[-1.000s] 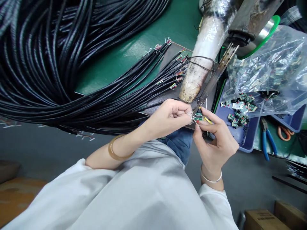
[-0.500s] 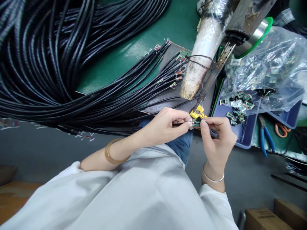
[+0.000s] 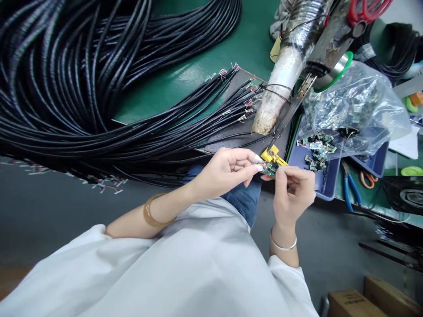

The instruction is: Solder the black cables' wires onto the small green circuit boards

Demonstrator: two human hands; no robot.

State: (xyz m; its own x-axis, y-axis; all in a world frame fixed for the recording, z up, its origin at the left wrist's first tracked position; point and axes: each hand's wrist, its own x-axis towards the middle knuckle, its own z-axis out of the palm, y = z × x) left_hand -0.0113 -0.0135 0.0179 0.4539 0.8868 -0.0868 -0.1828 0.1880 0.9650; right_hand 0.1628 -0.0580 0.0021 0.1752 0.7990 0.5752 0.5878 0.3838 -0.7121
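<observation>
Between the thumb and fingertips of my right hand (image 3: 292, 189) is a small green circuit board (image 3: 271, 169). My left hand (image 3: 231, 169) pinches at the board's left end, with whitish coverings on its fingertips. It seems to grip the end of a black cable, mostly hidden by the fingers, with thin wires meeting the board. Just beyond the board stands a yellow holder (image 3: 275, 155), and a soldering iron (image 3: 291, 114) points down at it. Many black cables (image 3: 185, 127) lie to the left, their stripped coloured wire ends on a grey plate (image 3: 228, 136).
A white fume pipe (image 3: 272, 97) hangs over the plate. To the right, a blue tray (image 3: 328, 187) holds several circuit boards (image 3: 319, 149), beside a clear bag (image 3: 360, 101) of more boards. Blue-handled pliers (image 3: 350, 187) and orange-handled scissors (image 3: 368, 179) lie at the table's edge.
The view has shifted slightly to the right. My left fingers have parted a little and the board is tilted more; both hands stay together by the yellow holder.
</observation>
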